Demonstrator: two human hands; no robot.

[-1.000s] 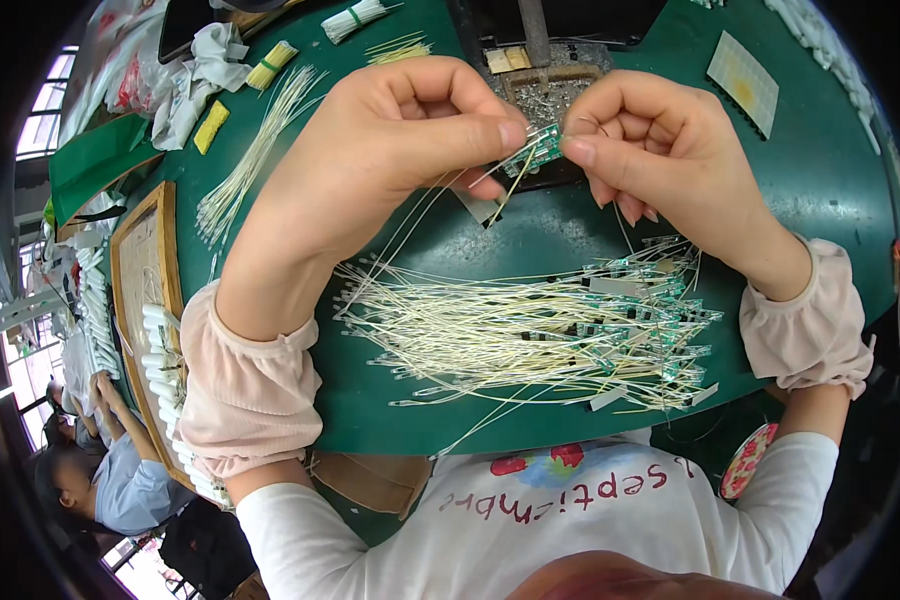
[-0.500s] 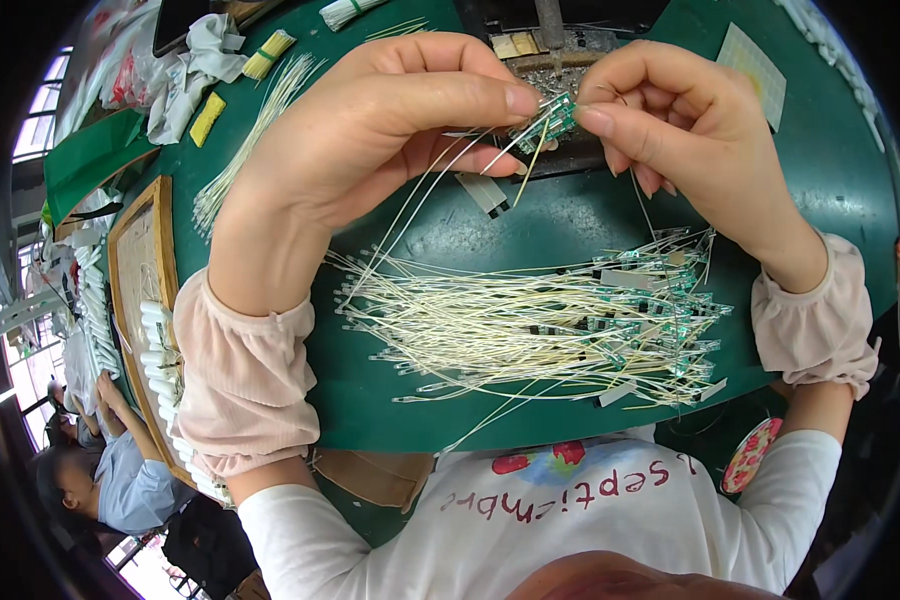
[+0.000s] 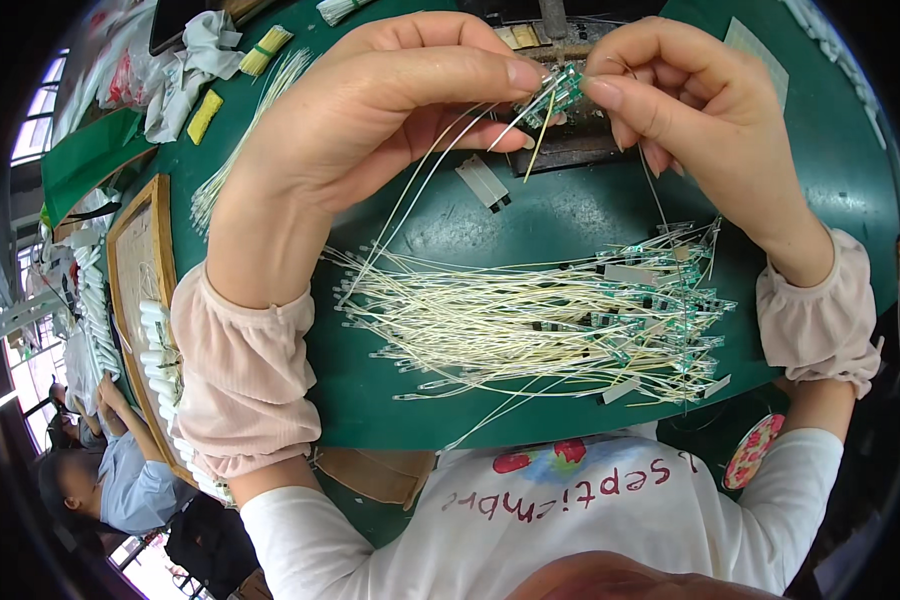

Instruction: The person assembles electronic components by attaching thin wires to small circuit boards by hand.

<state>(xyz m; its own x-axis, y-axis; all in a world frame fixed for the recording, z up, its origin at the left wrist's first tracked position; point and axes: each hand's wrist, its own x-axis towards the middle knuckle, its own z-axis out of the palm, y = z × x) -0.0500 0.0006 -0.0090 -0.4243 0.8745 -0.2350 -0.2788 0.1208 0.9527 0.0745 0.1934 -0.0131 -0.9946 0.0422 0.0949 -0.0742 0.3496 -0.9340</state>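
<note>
My left hand (image 3: 370,115) pinches a small green circuit board (image 3: 564,92) between thumb and fingers, above the far part of the table. White and pale yellow wires trail from the board down toward the pile. My right hand (image 3: 695,110) is closed at the board's right edge, its thumb and index finger around a thin wire (image 3: 650,178) that looks like solder and hangs down toward the table. Below both hands lies a spread pile of wired circuit boards (image 3: 530,320), wires to the left and boards to the right. A loose grey tab-like piece (image 3: 483,182) rests between pile and hands.
A rod-like tool, perhaps a soldering iron (image 3: 553,18), stands over a dark, debris-strewn tray (image 3: 580,150) behind the board. Wire bundles (image 3: 260,130) and a yellow piece (image 3: 205,116) lie left. A wooden-framed tray (image 3: 160,225) holds white cylinders. Another person (image 3: 135,485) sits farther left.
Both hands have moved slightly away from me, carrying the circuit board nearer the rod-like tool. The thin wire has shifted along with my right hand. The pile looks unchanged.
</note>
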